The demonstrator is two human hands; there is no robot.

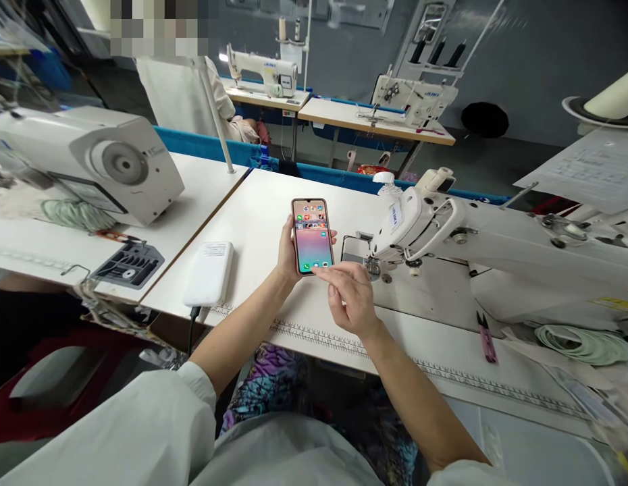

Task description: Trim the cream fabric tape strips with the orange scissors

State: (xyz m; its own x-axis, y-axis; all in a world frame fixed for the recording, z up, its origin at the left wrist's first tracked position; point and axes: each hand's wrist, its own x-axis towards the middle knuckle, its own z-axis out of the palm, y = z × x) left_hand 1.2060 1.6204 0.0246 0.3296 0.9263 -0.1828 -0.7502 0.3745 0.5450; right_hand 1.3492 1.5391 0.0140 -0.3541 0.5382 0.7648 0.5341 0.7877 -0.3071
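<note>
A phone (312,236) with a lit screen of app icons is upright in my left hand (288,250), whose fingers wrap round its back and show at its right edge. My right hand (352,293) is at the phone's lower edge, its index finger stretched over the bottom of the screen and the other fingers partly curled, with nothing held. Left of my hands a white power bank (208,273) lies on the white table (258,202), a black cable plugged into its near end. Close to my right hand is the needle end of a white sewing machine (402,223).
Pink thread snips (487,337) and coiled green strips (582,344) lie at the right. A second sewing machine (91,158) and a grey tray (129,264) stand left. A ruler strip (319,337) runs along the front edge. A person in white (177,94) sits beyond.
</note>
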